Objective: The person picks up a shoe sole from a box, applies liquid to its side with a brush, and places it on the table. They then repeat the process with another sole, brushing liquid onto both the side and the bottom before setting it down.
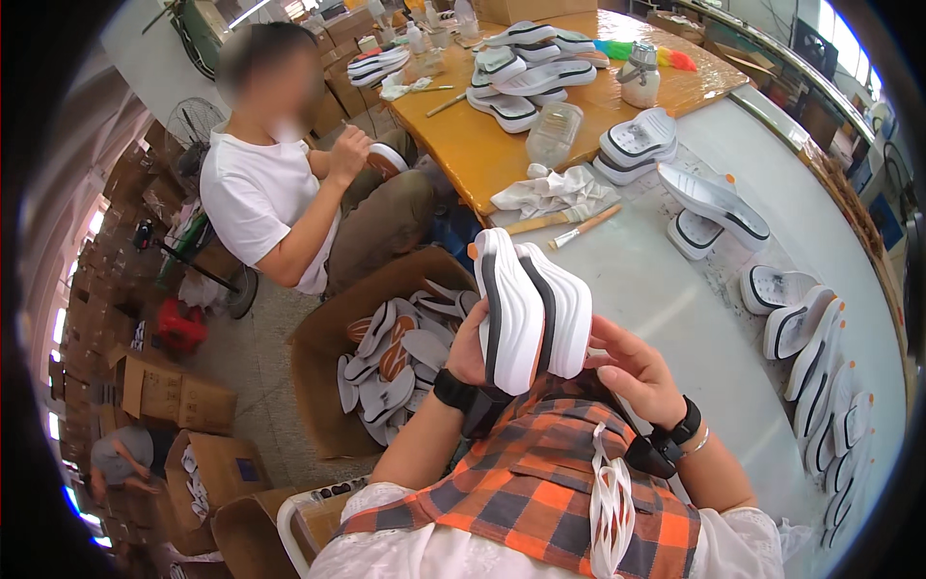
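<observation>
White shoe soles [516, 318]: sat mid-frame, clamped in left hand [468, 349], partly hiding it; lay just beside right hand [641, 376], loosely parted; had carton [313, 381] centre-left, brush [586, 226] upper centre, table [666, 299] right.

Soles [427, 349] lie in a box [313, 386] on the left and along the table [709, 338] at right

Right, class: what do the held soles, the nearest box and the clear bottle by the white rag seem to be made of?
Soles: probably moulded foam, mostly matte white, judging by the smooth, ridged sides.
Box: apparently cardboard, dull brown, with thin, flat walls.
Bottle: see-through and glossy, so likely plastic, perhaps glass.
</observation>
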Demonstrator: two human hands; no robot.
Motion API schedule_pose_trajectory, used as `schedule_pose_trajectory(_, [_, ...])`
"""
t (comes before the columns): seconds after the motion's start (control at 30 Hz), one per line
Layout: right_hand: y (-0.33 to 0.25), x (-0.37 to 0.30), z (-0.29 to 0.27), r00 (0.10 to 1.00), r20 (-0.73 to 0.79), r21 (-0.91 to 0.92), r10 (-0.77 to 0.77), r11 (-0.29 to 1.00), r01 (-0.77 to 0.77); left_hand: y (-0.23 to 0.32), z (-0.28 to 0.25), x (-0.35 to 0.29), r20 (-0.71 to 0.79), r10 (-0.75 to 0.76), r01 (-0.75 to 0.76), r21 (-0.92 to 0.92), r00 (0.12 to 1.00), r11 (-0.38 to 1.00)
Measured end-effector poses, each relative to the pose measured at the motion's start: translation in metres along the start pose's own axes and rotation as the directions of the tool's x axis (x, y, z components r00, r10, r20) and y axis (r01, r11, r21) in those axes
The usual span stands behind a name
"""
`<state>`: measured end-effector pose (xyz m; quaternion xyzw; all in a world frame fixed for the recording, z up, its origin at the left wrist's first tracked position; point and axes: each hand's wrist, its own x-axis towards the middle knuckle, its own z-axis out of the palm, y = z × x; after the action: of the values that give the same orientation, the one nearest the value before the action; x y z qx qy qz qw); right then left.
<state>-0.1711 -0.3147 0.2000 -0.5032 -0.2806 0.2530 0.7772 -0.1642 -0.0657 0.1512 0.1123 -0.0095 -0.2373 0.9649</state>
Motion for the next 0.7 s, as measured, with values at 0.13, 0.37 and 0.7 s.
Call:
schedule_pose_trajectory(0.13, [-0.012, -0.004, 0.020, 0.984, -0.008, -0.284, -0.176, 0.944, 0.166, -0.016, -0.010, 0.003, -0.116, 0.122, -0.095, 0.217, 0.986, 0.972])
schedule_pose_trajectory(0.37, [-0.015, -0.010, 0.026, 0.943, 0.256, -0.739, -0.214, 0.585, 0.333, -0.026, -0.006, 0.018, 0.038, 0.054, -0.059, 0.148, 0.998, 0.987])
schedule_pose_trajectory(0.7, [0.016, -0.022, 0.017, 0.986, -0.167, -0.123, 0.022, 0.991, -0.043, -0.020, -0.026, 0.028, 0.211, -0.122, 0.103, 0.101, 0.970, 0.990])
